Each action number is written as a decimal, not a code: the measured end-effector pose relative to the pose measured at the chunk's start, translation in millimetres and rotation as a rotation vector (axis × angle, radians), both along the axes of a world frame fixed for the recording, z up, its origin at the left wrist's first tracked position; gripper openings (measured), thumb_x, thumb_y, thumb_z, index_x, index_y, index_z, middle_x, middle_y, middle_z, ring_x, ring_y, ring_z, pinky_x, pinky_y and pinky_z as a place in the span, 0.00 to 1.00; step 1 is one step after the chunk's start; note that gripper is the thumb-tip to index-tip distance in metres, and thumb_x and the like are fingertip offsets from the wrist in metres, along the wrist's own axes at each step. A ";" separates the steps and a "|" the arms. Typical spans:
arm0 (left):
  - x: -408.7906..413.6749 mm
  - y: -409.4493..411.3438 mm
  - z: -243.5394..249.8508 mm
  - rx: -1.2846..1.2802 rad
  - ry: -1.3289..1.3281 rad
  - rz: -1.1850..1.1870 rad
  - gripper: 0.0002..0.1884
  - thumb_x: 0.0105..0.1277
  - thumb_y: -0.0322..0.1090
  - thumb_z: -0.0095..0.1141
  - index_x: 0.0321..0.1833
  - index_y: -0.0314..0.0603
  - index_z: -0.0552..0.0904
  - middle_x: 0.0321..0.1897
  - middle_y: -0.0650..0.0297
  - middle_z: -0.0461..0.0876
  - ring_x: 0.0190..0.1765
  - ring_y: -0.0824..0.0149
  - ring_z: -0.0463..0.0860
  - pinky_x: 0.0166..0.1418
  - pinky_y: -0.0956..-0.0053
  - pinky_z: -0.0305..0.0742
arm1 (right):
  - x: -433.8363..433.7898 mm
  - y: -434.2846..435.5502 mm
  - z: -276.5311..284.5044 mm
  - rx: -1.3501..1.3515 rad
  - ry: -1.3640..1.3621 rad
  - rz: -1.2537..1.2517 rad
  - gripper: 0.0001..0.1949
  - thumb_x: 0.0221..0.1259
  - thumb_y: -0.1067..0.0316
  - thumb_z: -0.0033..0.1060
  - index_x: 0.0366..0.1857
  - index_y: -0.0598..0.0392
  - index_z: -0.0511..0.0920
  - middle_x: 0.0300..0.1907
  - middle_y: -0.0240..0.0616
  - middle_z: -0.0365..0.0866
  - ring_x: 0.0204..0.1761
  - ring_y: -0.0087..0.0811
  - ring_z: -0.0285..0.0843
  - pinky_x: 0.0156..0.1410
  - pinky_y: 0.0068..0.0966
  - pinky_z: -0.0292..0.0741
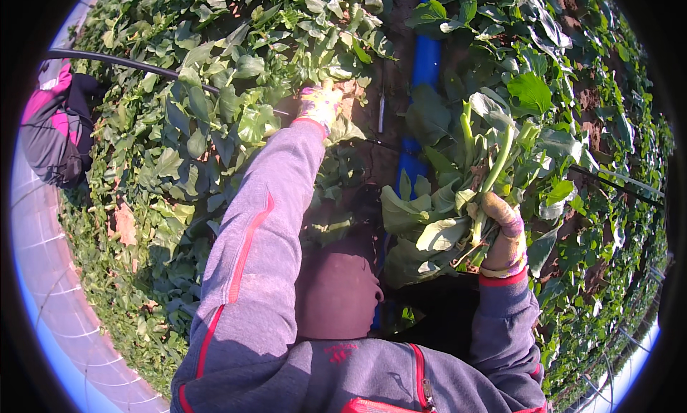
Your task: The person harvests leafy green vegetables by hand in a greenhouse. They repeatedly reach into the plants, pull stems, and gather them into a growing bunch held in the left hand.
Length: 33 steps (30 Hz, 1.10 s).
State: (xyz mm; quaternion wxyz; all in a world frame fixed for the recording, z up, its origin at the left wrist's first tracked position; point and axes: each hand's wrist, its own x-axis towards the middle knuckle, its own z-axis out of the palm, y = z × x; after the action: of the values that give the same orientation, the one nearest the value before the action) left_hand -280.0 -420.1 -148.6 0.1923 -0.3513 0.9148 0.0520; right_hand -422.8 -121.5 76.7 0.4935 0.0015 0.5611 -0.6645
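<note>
My right hand [504, 238], in a patterned work glove, grips a bunch of leafy greens [498, 158] by its pale green stalks. Broad leaves of the bunch spread to both sides of the glove. Stretched forward, my left hand [320, 106] wears a matching glove and reaches in low among the leafy plants [249, 67]. Its fingertips are partly lost in bright foliage, so whether they hold a stem cannot be seen. Bare soil [351, 99] shows just right of that glove.
A flat blue hose [425, 59] runs along the furrow, beside a thin pale rod [381, 112]. A black pipe [134, 64] crosses the plants at left. Another person [56, 126] is at the far left, near a translucent sheet wall [48, 252]. More plants [633, 198] grow at right.
</note>
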 end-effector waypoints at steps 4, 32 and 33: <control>-2.7 5.9 -4.1 -0.097 0.086 -0.064 0.12 0.63 0.34 0.48 0.48 0.53 0.80 0.48 0.59 0.74 0.50 0.55 0.79 0.47 0.58 0.76 | 0.6 0.0 -0.8 -0.015 0.012 0.026 0.27 0.46 0.63 0.63 0.53 0.63 0.71 0.45 0.41 0.77 0.33 0.25 0.74 0.37 0.21 0.75; -22.3 -11.1 45.8 0.103 0.217 0.483 0.31 0.65 0.45 0.49 0.69 0.42 0.60 0.66 0.50 0.62 0.54 0.49 0.78 0.53 0.56 0.75 | 4.8 -10.7 -1.6 -0.010 -0.003 0.098 0.27 0.46 0.64 0.64 0.53 0.63 0.72 0.43 0.39 0.77 0.32 0.25 0.73 0.38 0.21 0.73; -21.8 -12.1 53.0 0.144 0.117 0.401 0.28 0.64 0.43 0.50 0.66 0.41 0.65 0.61 0.49 0.71 0.53 0.50 0.80 0.51 0.56 0.76 | 4.8 -10.8 -1.0 -0.006 -0.004 0.096 0.27 0.46 0.64 0.64 0.53 0.63 0.72 0.43 0.39 0.77 0.32 0.25 0.73 0.38 0.21 0.73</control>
State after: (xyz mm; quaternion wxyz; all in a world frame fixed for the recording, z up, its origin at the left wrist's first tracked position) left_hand -301.8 -432.2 -95.6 0.1493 -0.5079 0.8302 0.1747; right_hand -418.0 -132.3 75.7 0.5259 -0.0258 0.5575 -0.6418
